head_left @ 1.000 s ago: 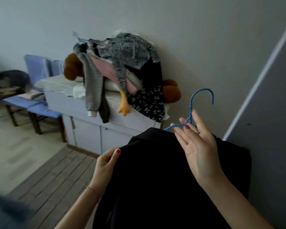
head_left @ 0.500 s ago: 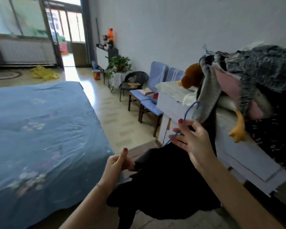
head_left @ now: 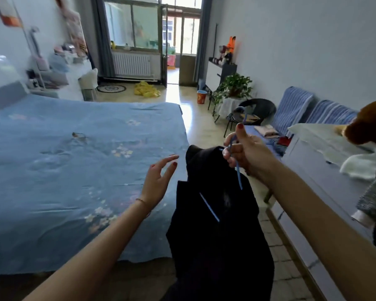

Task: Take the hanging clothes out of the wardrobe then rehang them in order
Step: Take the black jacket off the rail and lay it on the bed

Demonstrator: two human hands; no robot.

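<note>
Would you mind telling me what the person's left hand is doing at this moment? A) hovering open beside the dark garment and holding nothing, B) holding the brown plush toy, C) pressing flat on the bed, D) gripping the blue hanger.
A: the left hand is spread open in the air next to the dark garment, clear of it, while the right hand grips the blue hanger.

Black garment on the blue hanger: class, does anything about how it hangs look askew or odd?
Yes. The black garment sits crookedly on the blue hanger: one hanger arm lies exposed across the cloth, and the fabric bunches up beside the right hand gripping the hanger. The left hand hovers open, apart from it.
</note>
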